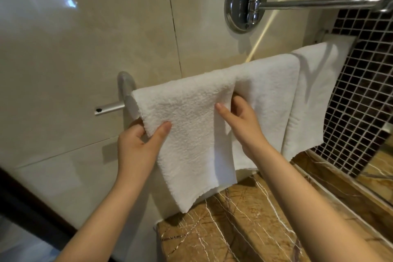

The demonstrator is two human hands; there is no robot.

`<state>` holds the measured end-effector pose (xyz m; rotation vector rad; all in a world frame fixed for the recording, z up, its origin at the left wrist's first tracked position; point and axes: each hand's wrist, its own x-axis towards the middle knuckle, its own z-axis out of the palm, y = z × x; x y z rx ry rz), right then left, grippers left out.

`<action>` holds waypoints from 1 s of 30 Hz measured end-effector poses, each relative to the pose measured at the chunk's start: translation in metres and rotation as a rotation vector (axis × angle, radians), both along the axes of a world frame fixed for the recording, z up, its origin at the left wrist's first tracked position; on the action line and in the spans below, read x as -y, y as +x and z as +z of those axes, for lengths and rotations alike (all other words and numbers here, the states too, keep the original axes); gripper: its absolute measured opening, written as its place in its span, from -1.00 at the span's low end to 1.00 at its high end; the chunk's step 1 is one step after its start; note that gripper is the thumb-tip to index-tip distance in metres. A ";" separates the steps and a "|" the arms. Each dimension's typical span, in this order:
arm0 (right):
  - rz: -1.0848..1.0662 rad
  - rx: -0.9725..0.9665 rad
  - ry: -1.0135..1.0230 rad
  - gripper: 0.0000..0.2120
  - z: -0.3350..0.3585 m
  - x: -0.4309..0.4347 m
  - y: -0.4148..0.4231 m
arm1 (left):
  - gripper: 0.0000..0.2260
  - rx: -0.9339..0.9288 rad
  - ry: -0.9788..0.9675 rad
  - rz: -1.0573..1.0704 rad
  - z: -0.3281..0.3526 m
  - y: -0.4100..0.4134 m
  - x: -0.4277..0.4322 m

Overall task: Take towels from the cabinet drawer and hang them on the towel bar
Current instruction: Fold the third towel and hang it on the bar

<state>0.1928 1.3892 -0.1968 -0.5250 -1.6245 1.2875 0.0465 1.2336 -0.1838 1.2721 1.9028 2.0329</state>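
Note:
Three white towels hang over the metal towel bar (110,108) on the beige tiled wall. The nearest towel (187,134) is draped at the bar's left end. My left hand (138,144) pinches its left edge between thumb and fingers. My right hand (238,117) grips its right edge, fingers tucked behind the cloth. A second towel (268,95) hangs beside it and a third, smoother towel (314,91) hangs at the right end. The cabinet drawer is not in view.
A chrome wall mount (244,2) with a swing arm (319,3) juts out above the towels. A brown marble counter (244,225) lies below. Dark mosaic tiles (365,102) cover the right wall.

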 end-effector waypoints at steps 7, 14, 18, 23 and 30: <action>-0.040 -0.034 -0.027 -0.63 -0.005 -0.002 -0.003 | -0.85 -0.013 0.000 0.021 -0.001 -0.002 -0.004; -0.029 -0.139 -0.052 -0.71 -0.029 0.002 0.004 | -0.70 0.079 -0.025 -0.013 -0.022 0.001 0.006; -0.021 -0.218 -0.063 -0.76 -0.042 0.004 0.008 | -0.87 0.080 -0.088 -0.015 -0.040 0.001 0.012; 0.066 -0.078 -0.085 -0.82 -0.050 0.006 0.010 | -0.91 0.066 -0.121 -0.018 -0.051 0.004 0.014; 0.026 -0.008 -0.132 -0.64 -0.058 0.004 0.013 | -0.81 0.020 -0.119 0.049 -0.056 0.002 0.010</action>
